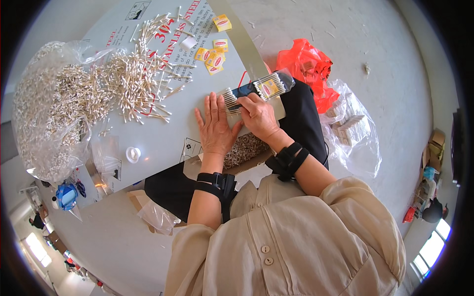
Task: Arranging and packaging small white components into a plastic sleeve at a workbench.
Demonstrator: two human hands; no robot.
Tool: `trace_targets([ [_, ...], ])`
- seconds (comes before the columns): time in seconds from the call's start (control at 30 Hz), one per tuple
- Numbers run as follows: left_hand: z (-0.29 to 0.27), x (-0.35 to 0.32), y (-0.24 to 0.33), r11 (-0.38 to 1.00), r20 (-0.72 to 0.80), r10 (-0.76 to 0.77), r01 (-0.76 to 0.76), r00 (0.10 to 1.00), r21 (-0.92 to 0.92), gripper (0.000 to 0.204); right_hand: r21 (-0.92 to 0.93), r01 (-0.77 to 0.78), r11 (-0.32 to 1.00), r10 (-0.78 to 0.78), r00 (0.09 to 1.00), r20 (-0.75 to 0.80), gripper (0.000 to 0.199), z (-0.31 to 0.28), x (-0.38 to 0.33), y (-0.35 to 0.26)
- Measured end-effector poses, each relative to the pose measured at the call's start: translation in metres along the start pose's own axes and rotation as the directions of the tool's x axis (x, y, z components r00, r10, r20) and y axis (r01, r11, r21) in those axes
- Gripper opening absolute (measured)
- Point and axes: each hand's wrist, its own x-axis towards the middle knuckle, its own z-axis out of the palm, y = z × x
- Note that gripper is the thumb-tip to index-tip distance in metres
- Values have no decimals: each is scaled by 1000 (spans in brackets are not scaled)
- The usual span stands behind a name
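My left hand (216, 129) lies flat at the table's edge, fingers stretched out, beside a short row of cotton swabs (229, 100). My right hand (259, 117) is closed, its fingers bent and pressed together over a dark blue strip (243, 91); whatever they may hold is hidden. Just beyond it, a clear packet of cotton swabs (277, 85) with a yellow label (269, 88) lies at the strip's far end. Farther left, a big heap of loose cotton swabs (131, 81) spreads over the table, spilling from a clear plastic bag (37, 113).
Yellow label cards (216, 58) lie scattered on the metal-topped table (165, 133). Nearby are a small white round container (133, 154) and clear sleeves (105, 153). A cardboard box (247, 150) sits below my hands. Right, on the floor, are a red bag (308, 69) and a clear bag of white packs (353, 128).
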Motion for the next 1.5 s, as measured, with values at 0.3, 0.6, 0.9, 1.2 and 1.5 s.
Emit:
trace_targets([
  [0.3, 1, 0, -1, 1000, -5, 2, -2, 1000, 20, 91, -38, -41, 998, 43, 999, 34, 14, 2, 2, 0],
  [0.6, 2, 0, -1, 1000, -16, 6, -5, 1000, 13, 89, -104, -67, 992, 74, 995, 68, 17, 3, 10, -3],
  [0.9, 4, 0, -2, 1000, -34, 6, -5, 999, 15, 89, -94, -42, 995, 49, 997, 67, 14, 4, 11, -3],
  [1.2, 2, 0, -2, 1000, -22, 10, -10, 1000, 7, 89, -123, -38, 992, 51, 993, 103, 19, 7, 23, -2],
  [1.5, 4, -1, -3, 1000, -44, 23, -24, 999, -11, 87, -61, -88, 994, 93, 993, 77, 28, 7, 32, -1],
])
